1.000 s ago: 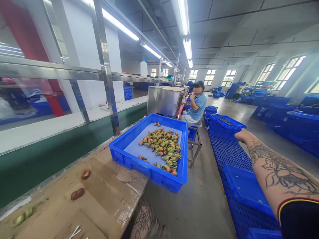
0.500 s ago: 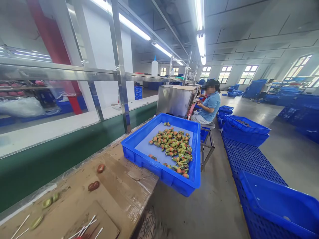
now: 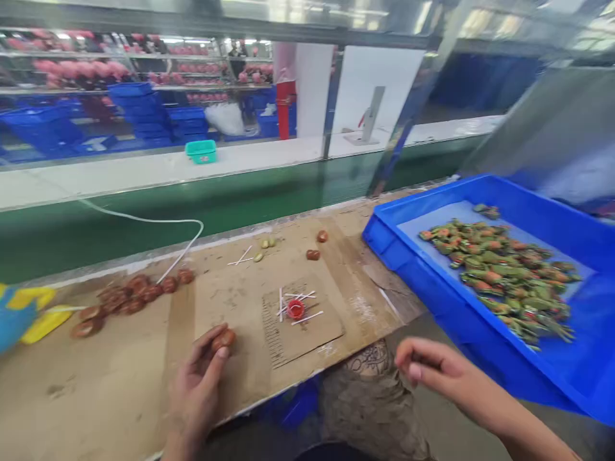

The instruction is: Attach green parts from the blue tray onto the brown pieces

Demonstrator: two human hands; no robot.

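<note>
From the middle of my view, a white counter (image 3: pixel 278 155) runs from nine to two o'clock. On it I see a turquoise basket (image 3: pixel 200 152) at ten o'clock and an upright grey stand (image 3: pixel 373 112) at one. Behind the counter a red post (image 3: pixel 285 109) stands at twelve — near it, at eleven, a whitish bag (image 3: pixel 225 119). At ten I notice stacked blue crates (image 3: pixel 137 105) — also pink things (image 3: pixel 86 70), blurred, on shelves (image 3: pixel 24 91).

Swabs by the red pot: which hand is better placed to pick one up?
Likely the right hand: it looks empty, while the left hand holds a brown piece. The swabs lie between the two.
</note>
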